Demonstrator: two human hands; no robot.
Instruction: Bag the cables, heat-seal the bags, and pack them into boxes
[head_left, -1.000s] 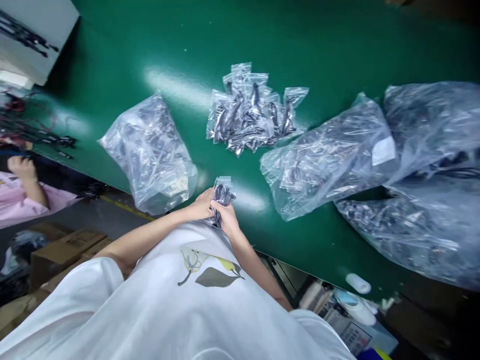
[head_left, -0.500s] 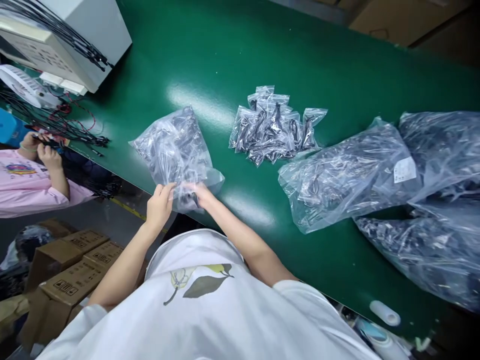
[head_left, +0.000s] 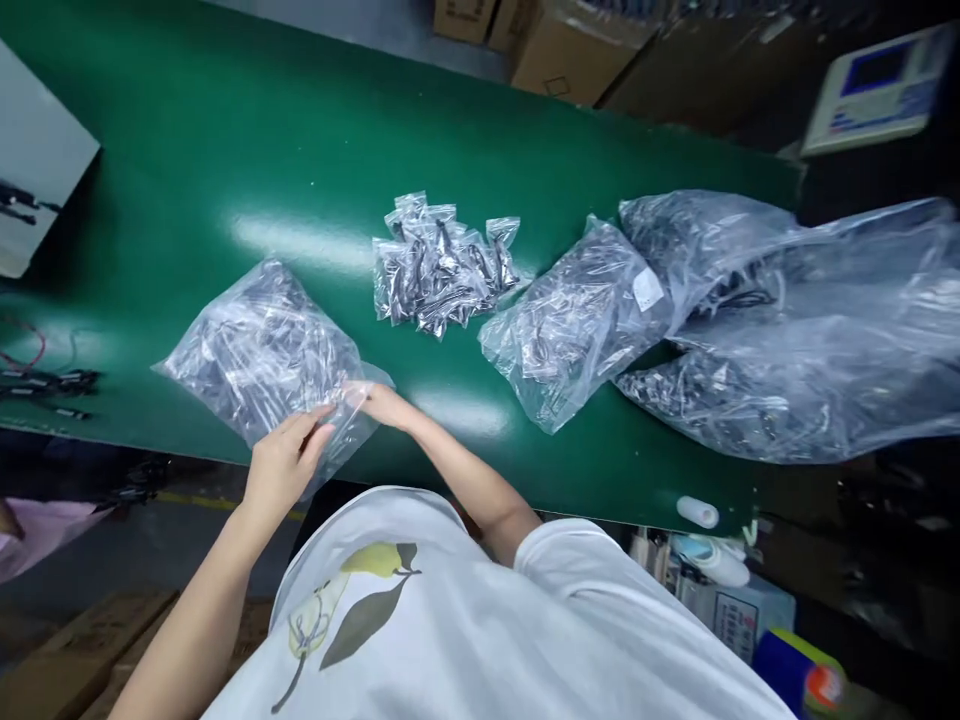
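Touching clear bag (head_left: 262, 345), hands (head_left: 281, 467) near table's edge (head_left: 585, 508)

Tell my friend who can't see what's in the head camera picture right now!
A person's left hand and right hand are at the near end of a big clear plastic bag on a green table. Small filled bags lie piled farther back, with more big bags to the right.

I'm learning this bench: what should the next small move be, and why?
Perhaps ease the right hand free of the leftmost clear bag: that hand reaches into its loose film, while the left hand is at the bag's near side, placed to steady it.
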